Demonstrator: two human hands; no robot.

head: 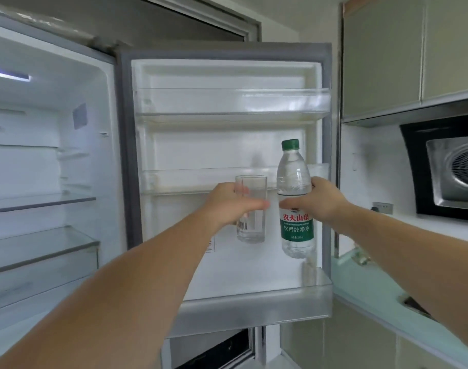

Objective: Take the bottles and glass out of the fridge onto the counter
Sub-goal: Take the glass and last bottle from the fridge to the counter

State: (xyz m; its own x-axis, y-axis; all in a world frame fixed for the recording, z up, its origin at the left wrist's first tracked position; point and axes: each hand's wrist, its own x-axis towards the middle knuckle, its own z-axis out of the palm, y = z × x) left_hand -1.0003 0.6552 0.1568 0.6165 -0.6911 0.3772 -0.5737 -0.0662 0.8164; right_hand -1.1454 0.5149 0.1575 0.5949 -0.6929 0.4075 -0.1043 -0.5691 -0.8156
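Head view: left hand grasps glass; right hand grasps water bottle, before open fridge door.

A clear drinking glass with a barcode sticker is held upright in midair before the open fridge door; just right of it, an upright green-capped, green-labelled water bottle.
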